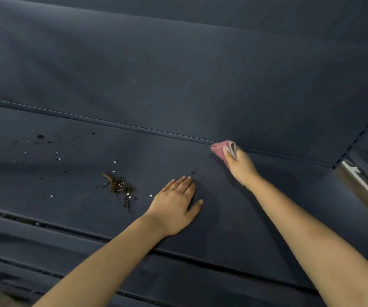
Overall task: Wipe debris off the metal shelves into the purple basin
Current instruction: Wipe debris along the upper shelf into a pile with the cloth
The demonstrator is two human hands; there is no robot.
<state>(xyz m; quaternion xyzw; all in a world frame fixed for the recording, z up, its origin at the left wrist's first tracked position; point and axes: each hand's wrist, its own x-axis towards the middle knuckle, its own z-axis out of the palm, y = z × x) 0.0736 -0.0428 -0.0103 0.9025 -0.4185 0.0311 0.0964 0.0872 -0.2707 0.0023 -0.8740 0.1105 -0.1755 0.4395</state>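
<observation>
A dark metal shelf (72,209) runs across the view. On it lies a small pile of brown debris (120,186), with scattered dark crumbs and white specks (46,147) further left. My left hand (176,204) rests flat on the shelf, fingers straight, just right of the pile. My right hand (239,165) grips a folded pink cloth (219,149) and presses it on the shelf near the back wall. No purple basin is in view.
The shelf's dark back panel (178,74) rises behind. A slotted upright post (360,138) stands at the right, with a lighter floor strip (364,189) beyond it. Lower shelf edges (68,251) run along the front.
</observation>
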